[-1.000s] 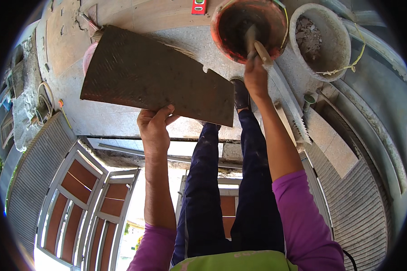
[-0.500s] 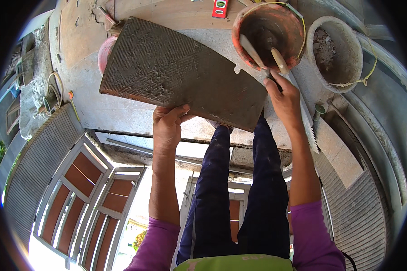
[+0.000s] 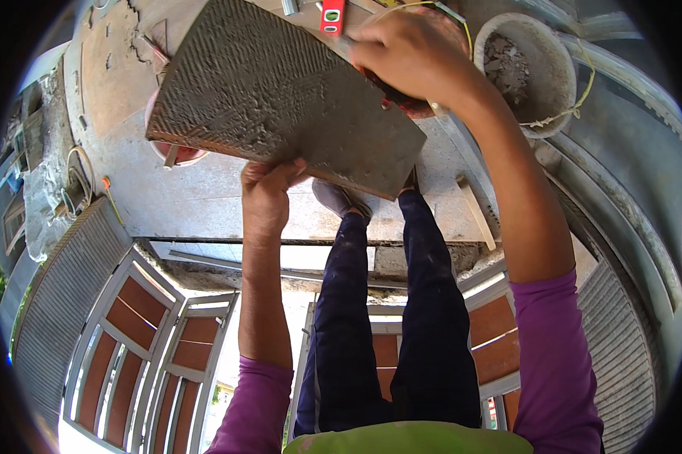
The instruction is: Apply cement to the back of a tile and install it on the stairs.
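Observation:
A rectangular tile [image 3: 280, 98] hangs tilted in front of me, its upward face coated in wet grey mortar. Comb-like ridges mark its left part, while the right part looks smoother. My left hand [image 3: 265, 198] is closed on its near edge, thumb on top. At the far edge, my right hand [image 3: 409, 60] is closed round a trowel [image 3: 339, 45], whose handle is mostly hidden by the fingers. The trowel's blade lies near the tile's far edge; whether it touches is unclear. Behind my right forearm stands an orange bucket [image 3: 419, 110], largely covered.
A pale bucket [image 3: 562, 94] with rubble stands at the far right. Past the tile lies a red spirit level [image 3: 332, 17]. A pink tub [image 3: 186, 157] sits partly under the tile's left end. A wooden strip [image 3: 477, 213] lies by my feet. Slatted panels [image 3: 140, 303] stand nearer, left.
My right hand has risen from the orange bucket and swung left to the tile's far edge with the trowel. The tile and left hand have shifted slightly left and away in the picture.

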{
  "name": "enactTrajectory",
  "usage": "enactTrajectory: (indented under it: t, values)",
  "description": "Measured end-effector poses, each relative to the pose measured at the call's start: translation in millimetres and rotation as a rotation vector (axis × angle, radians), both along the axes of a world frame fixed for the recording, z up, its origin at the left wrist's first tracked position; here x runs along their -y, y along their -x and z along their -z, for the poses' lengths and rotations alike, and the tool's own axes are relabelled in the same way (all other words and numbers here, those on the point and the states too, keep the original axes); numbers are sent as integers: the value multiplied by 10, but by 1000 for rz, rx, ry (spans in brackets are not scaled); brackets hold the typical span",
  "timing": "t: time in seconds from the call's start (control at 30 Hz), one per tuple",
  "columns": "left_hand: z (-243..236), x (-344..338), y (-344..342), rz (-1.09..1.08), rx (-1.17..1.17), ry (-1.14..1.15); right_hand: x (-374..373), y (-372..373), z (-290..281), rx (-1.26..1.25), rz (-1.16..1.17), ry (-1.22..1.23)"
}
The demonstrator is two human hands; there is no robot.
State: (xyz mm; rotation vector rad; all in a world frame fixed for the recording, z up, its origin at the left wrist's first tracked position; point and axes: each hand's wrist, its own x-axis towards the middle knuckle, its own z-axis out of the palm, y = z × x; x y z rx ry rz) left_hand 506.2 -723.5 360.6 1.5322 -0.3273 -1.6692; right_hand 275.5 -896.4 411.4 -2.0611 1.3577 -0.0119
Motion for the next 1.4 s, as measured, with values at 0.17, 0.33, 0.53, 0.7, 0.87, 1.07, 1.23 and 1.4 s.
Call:
enactTrajectory:
  t: [0.17,0.33,0.53,0.7,0.87,1.07,1.23,1.4]
  values:
    - [-36,157,47,-13,10,57,-669,882,229,-3,280,-316]
    - [-37,87,-226,-128,-6,78,-1153,887,495,-14,379,86]
    - [-258,-100,-333,-218,17,52,-1376,1067,753,-274,491,-145]
    - [-447,-572,-641,-304,129,-50,-1419,676,789,111,680,340]
    - [-346,-1045,-765,-434,70,-107,-1816,953,1958,-285,545,-103]
    - [-387,-1322,-914,-491,97,-174,-1903,892,2014,-62,583,183]
    - [-399,-1458,-967,-489,141,-201,-2037,727,1822,-94,538,180]
    - [-369,-1600,-1032,-508,110,-207,-2445,687,1429,53,538,63]
